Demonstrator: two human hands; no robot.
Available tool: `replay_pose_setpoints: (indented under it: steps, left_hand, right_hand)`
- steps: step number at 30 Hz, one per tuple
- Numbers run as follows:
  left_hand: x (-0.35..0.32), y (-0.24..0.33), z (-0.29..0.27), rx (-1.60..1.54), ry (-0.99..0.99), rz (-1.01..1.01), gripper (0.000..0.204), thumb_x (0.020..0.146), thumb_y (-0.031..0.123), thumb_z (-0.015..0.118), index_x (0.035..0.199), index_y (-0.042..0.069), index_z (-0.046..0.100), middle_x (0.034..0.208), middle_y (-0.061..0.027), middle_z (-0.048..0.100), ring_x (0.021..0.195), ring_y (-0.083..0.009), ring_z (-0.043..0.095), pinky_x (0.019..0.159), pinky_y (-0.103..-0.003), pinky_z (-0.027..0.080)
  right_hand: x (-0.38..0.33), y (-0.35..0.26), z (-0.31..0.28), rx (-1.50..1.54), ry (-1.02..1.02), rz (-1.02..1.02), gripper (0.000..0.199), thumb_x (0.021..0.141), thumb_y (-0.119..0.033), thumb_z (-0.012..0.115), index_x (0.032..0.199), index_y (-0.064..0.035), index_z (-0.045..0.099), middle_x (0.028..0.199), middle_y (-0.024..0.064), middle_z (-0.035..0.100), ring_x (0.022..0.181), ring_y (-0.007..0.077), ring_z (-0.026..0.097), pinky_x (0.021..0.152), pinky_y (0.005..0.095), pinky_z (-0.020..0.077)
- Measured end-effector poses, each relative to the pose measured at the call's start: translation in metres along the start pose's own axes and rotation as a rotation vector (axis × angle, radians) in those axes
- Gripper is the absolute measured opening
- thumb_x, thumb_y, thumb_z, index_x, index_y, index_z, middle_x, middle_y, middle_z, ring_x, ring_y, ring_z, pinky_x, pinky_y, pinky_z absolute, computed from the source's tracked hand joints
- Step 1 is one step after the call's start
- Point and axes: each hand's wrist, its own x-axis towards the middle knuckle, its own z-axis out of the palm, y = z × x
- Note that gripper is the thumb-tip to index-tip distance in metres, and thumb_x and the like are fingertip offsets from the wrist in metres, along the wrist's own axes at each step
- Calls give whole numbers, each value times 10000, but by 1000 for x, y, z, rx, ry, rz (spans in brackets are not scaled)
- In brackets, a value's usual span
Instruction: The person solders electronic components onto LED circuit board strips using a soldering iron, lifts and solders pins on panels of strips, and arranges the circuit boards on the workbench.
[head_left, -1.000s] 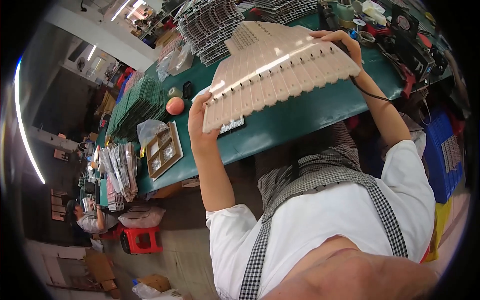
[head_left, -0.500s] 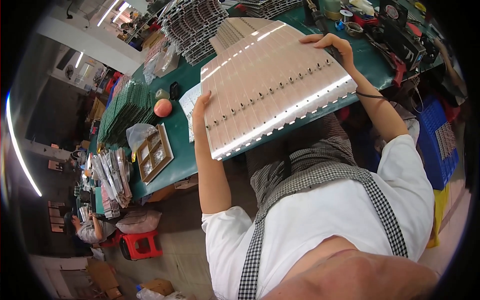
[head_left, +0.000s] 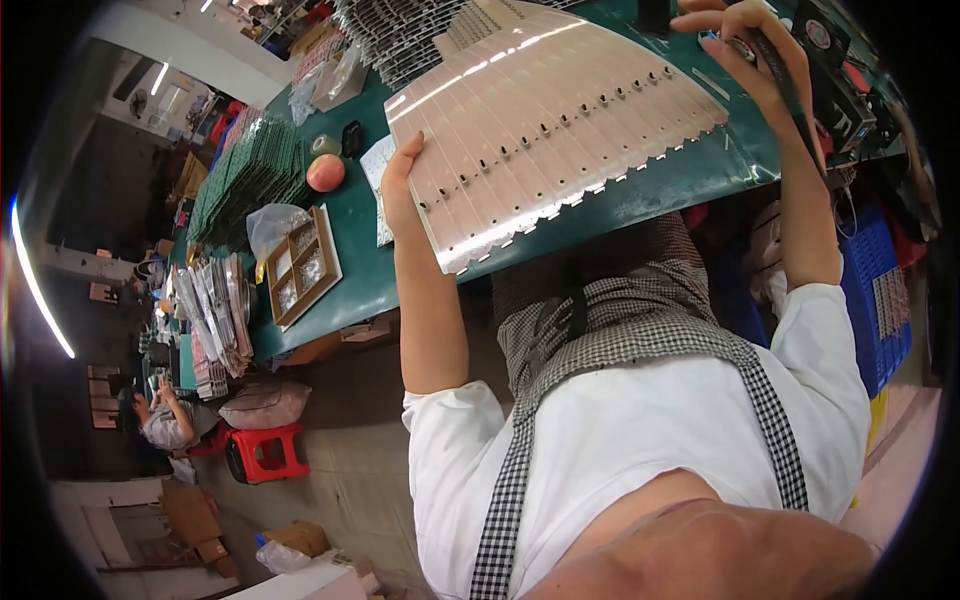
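Head view: glossy, scallop-edged, beige panel [head_left: 540,115].

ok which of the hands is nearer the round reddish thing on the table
Left. The left hand is just right of the round reddish thing, at the left edge of the pale panel; the right hand is much farther off, past the panel's right edge.

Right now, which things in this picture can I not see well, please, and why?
All in the head view:
Left hand: the panel hides its fingers.
Panel's underside: faces away.
Dark stick in the right hand: fingers cover part; its kind is unclear.
Paper: partly covered by panel.
Small parts in the tray: too small.
Stack of frames: cut by the top edge.
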Motion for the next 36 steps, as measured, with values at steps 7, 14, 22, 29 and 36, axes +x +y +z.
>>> replay_pose_setpoints:
  steps: [7, 14, 22, 29, 36]
  left_hand:
    - [-9, -2, 19, 59, 12, 79, 414, 861, 248, 430, 1184, -11, 446, 1095, -155, 560, 941, -276, 585, 809, -398, 485]
    - [-12, -2, 21, 12, -23, 76, 416, 868, 253, 442, 1184, -16, 453, 1093, -165, 573, 943, -281, 590, 811, -413, 492]
    - [-15, -5, 30, -3, -21, 81, 418, 866, 262, 423, 1188, -5, 438, 1121, -163, 543, 960, -287, 575, 816, -414, 482]
    - [-16, -8, 33, -1, 17, 75, 432, 869, 261, 410, 1209, -6, 418, 1134, -171, 532, 963, -295, 568, 823, -419, 475]
    - [-18, -13, 29, 14, 6, 114, 436, 875, 253, 397, 1218, -16, 401, 1144, -181, 521, 986, -300, 556, 841, -426, 462]
  right_hand:
    - [50, -25, 96, -1272, -887, 918, 499, 561, -338, 781, 842, -76, 463, 1056, 120, 618, 1123, 271, 459, 973, 400, 328]
    - [41, -27, 89, -1236, -864, 1065, 545, 541, -350, 785, 887, -64, 475, 1115, 132, 575, 1093, 271, 466, 958, 375, 340]
    - [37, -25, 85, -1173, -855, 1094, 603, 515, -373, 786, 924, -59, 475, 1101, 119, 559, 1038, 261, 497, 893, 353, 399]
    - [35, -26, 80, -1173, -899, 1120, 627, 517, -373, 787, 953, -48, 476, 1088, 115, 558, 1002, 259, 492, 878, 344, 395]
    - [36, -29, 85, -1178, -920, 1049, 559, 569, -211, 776, 1025, -37, 504, 1002, 90, 522, 958, 270, 508, 827, 337, 417]
